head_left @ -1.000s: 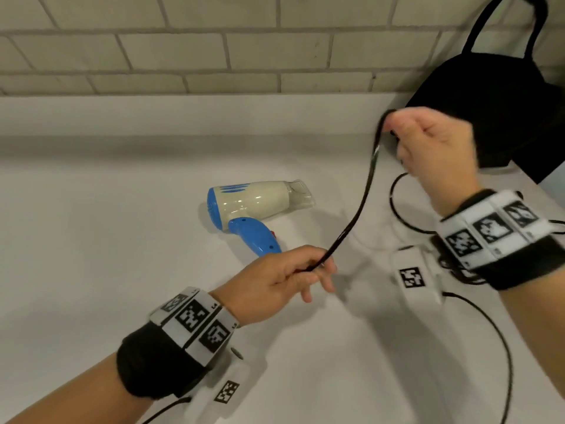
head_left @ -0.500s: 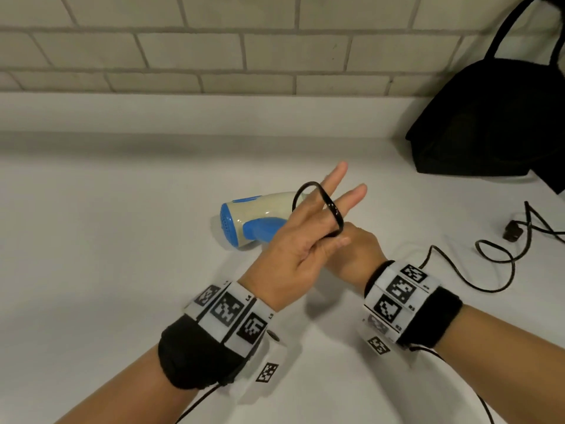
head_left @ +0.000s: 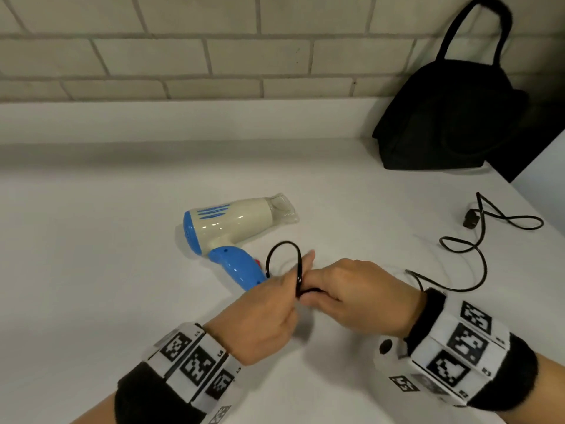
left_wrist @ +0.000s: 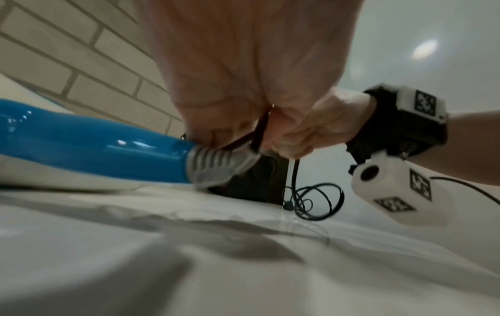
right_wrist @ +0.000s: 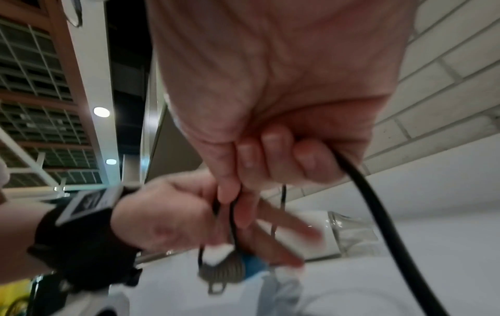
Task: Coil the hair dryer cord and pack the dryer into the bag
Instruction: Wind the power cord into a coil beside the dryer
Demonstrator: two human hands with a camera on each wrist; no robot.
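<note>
A cream-and-blue hair dryer is lying on its side at frame centre. Its black cord is trailing loosely rightward. A black bag is standing upper right.

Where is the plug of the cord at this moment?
In the head view the plug lies on the white counter at the far right, in front of the black bag and well beyond the right hand.

Pale brick wall above a white counter

The wall fills the top of the head view; the counter spreads below it, a low white ledge between them.
</note>
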